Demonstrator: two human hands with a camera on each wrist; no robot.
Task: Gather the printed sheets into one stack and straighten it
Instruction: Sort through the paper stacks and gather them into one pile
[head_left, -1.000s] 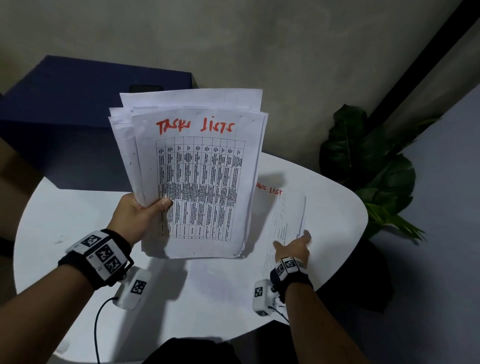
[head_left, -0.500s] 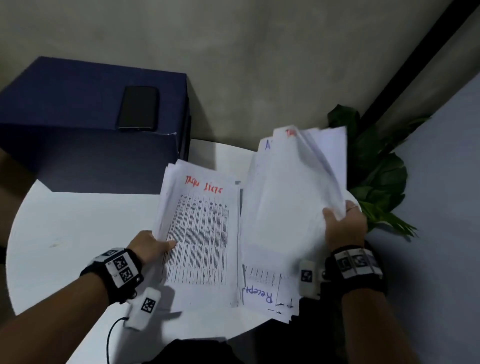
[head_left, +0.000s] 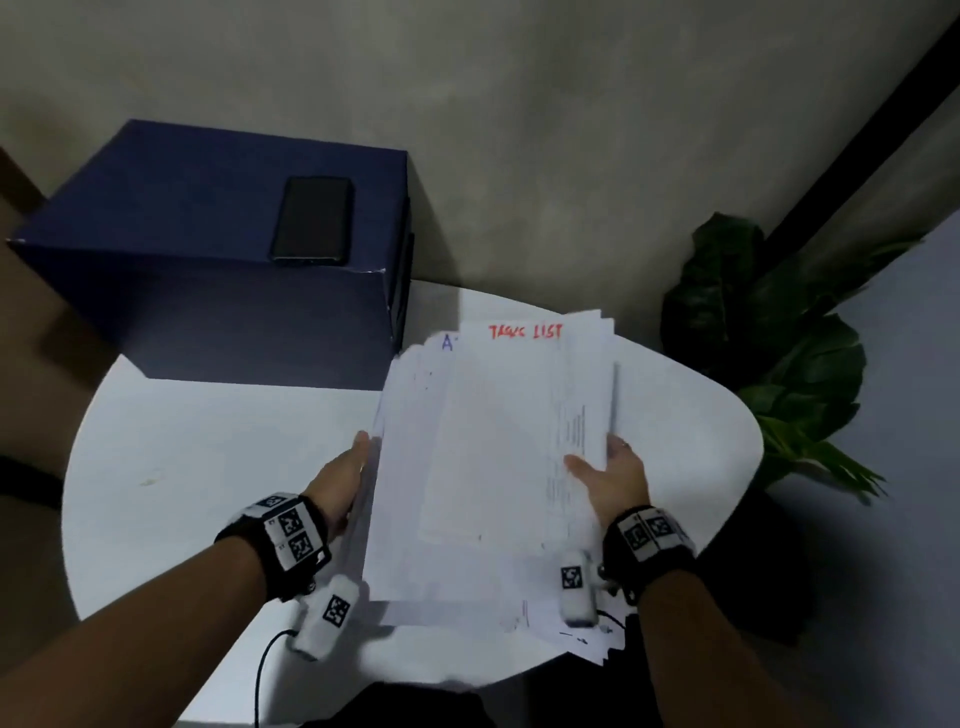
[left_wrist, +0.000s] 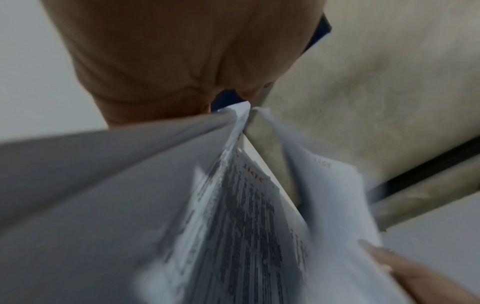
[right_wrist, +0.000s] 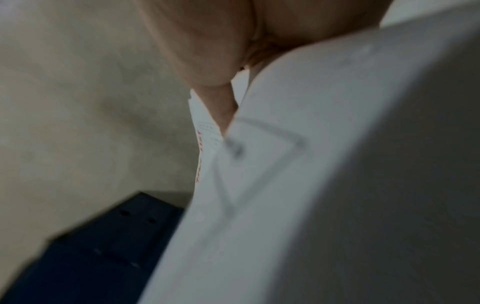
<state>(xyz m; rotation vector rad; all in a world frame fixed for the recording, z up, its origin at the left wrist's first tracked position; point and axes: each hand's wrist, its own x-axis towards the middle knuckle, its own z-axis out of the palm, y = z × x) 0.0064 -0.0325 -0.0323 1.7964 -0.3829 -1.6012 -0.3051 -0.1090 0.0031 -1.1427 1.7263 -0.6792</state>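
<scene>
One loose pile of printed sheets (head_left: 493, 467) hangs tilted over the round white table (head_left: 208, 441); the top sheet is headed "TASK LIST" in red. The edges are uneven, and some sheets stick out at the lower right. My left hand (head_left: 340, 483) grips the pile's left edge, its fingers lying along it. My right hand (head_left: 618, 478) grips the right edge with the thumb on top. In the left wrist view the sheets (left_wrist: 233, 226) fan out from my left hand (left_wrist: 182, 51). The right wrist view shows blurred sheets (right_wrist: 285, 164) under my right hand (right_wrist: 207, 41).
A dark blue box (head_left: 208, 270) stands at the table's back left with a black phone (head_left: 311, 218) on top. A leafy plant (head_left: 779, 353) stands past the table's right edge. A grey wall runs behind.
My right hand lifted a second bundle from the table and laid it over the bundle in my left hand. The pile has come down low over the table, held from both sides.
</scene>
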